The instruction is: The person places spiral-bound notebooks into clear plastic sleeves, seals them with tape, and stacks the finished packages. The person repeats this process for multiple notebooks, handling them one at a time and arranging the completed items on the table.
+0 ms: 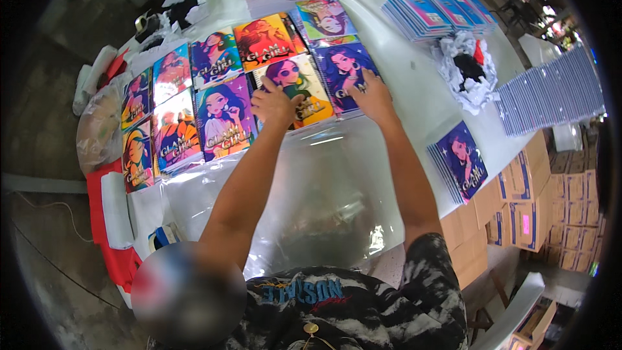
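My left hand point(276, 105) rests on the lower left part of a yellow notebook point(316, 94) with a drawn figure on its cover, thumb and fingers apart. Just right of it, my right hand point(374, 98) lies over the right side of a dark blue notebook point(337, 58), its fingers spread on the cover. These two belong to the front row of colourful spiral notebooks laid out in two rows. A purple notebook point(219, 107) is beside my left hand, and an orange-red notebook point(262, 37) lies behind the yellow one.
A stack of dark blue notebooks point(463, 159) sits near the table's right edge, below a long row of notebooks point(551, 91). Blue notebook stacks point(421, 16) stand at the back right, near crumpled white wrapping point(461, 91). Cardboard boxes point(518, 175) are piled beyond the right edge.
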The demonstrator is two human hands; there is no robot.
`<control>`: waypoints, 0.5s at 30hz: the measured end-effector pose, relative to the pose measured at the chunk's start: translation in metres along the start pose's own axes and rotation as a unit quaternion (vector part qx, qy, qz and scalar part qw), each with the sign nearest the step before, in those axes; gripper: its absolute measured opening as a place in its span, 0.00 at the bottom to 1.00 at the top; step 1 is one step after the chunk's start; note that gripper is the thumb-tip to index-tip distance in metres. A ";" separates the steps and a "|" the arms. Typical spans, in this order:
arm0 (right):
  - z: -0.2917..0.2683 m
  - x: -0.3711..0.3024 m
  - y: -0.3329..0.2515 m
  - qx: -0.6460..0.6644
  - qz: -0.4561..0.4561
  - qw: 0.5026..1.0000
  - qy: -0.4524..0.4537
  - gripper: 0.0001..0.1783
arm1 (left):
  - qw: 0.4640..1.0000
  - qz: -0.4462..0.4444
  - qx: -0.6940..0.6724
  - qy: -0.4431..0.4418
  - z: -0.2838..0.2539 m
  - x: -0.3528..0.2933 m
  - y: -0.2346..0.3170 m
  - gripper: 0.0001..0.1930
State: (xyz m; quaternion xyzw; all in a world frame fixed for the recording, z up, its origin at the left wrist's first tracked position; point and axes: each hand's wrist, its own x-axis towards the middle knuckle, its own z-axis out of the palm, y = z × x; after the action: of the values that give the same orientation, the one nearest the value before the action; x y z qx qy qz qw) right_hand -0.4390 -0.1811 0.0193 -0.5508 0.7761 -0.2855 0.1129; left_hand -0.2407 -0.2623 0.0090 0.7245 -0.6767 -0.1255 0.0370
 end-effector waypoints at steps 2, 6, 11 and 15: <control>0.029 0.023 -0.015 -0.154 0.135 0.971 -0.128 0.49 | 0.998 -0.022 -0.063 0.009 0.001 0.003 0.004 0.59; 0.047 0.036 -0.055 -0.243 0.176 0.938 -0.174 0.45 | 0.950 0.093 -0.276 0.111 -0.021 0.025 -0.044 0.28; -0.014 0.030 -0.009 0.159 0.077 0.983 -0.043 0.16 | 0.831 0.206 -0.415 0.308 -0.125 -0.040 -0.138 0.13; -0.031 -0.106 -0.107 0.529 0.121 0.834 -0.099 0.09 | 0.633 0.047 -0.716 0.291 -0.187 -0.131 -0.210 0.18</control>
State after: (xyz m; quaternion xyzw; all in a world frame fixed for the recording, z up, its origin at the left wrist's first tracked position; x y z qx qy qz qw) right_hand -0.3307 -0.0986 0.0909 -0.3338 0.5517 -0.5807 0.4970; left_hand -0.0003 -0.1369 0.1595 0.4368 -0.3621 -0.3509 0.7450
